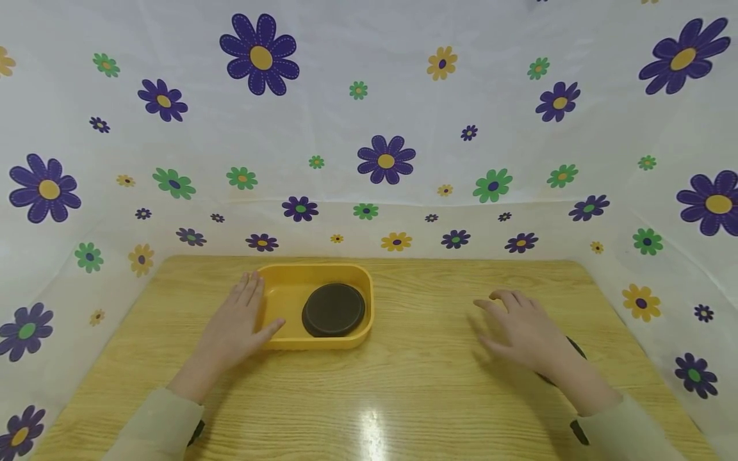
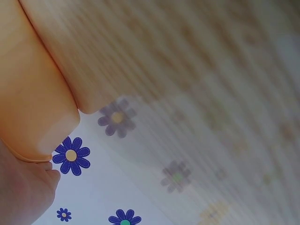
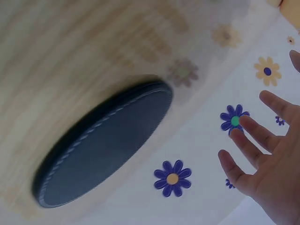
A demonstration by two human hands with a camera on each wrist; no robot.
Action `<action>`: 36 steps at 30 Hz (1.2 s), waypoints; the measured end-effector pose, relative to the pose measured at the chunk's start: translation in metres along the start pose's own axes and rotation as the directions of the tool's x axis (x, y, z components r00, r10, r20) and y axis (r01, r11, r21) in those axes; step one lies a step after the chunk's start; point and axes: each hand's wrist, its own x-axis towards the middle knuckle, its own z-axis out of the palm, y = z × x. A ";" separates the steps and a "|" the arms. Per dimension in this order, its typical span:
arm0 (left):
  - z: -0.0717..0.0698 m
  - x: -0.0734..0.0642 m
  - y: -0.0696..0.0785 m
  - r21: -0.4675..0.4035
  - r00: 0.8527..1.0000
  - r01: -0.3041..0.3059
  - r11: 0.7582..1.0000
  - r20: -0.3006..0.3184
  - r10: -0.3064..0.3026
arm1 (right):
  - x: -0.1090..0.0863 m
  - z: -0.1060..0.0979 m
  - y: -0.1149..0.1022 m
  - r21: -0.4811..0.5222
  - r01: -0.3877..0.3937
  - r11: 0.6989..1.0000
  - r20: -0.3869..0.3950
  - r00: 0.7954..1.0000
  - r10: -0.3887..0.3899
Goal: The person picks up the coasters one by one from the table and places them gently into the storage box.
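Observation:
A yellow rectangular tray (image 1: 314, 344) with rounded corners sits on the table, left of the middle. My left hand (image 1: 233, 323) touches its left end, fingers straight along the rim and thumb over the near left corner. Inside the tray, toward the right, lies a round dark coaster-like disc (image 1: 334, 310). Over the table on the right, my right hand (image 1: 521, 328) hovers with loosely bent fingers and holds nothing. A black round coaster (image 3: 108, 145) with a stitched edge lies on the table beneath my right wrist, mostly hidden by the forearm in the head view.
The wood-grain table (image 1: 403, 390) reaches back to a white flowered cloth (image 1: 323, 121), which hangs behind it and along both sides. A bright light reflection shows at the table's front middle.

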 end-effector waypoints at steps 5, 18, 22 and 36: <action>0.001 0.000 0.000 -0.004 1.000 0.001 1.000 -0.003 -0.001 | -0.018 0.003 0.012 0.008 -0.062 0.998 0.008 0.998 0.062; 0.002 0.002 -0.002 0.007 1.000 -0.012 1.000 -0.012 0.012 | -0.052 0.019 0.041 -0.049 -0.126 0.991 0.027 0.991 0.128; 0.002 0.002 -0.001 0.010 1.000 -0.014 1.000 -0.010 0.014 | -0.059 0.023 0.046 -0.054 -0.146 0.988 0.044 0.988 0.149; 0.002 0.001 0.000 0.001 1.000 -0.007 1.000 -0.017 0.007 | -0.071 0.026 0.053 0.003 -0.218 0.976 0.115 0.970 0.216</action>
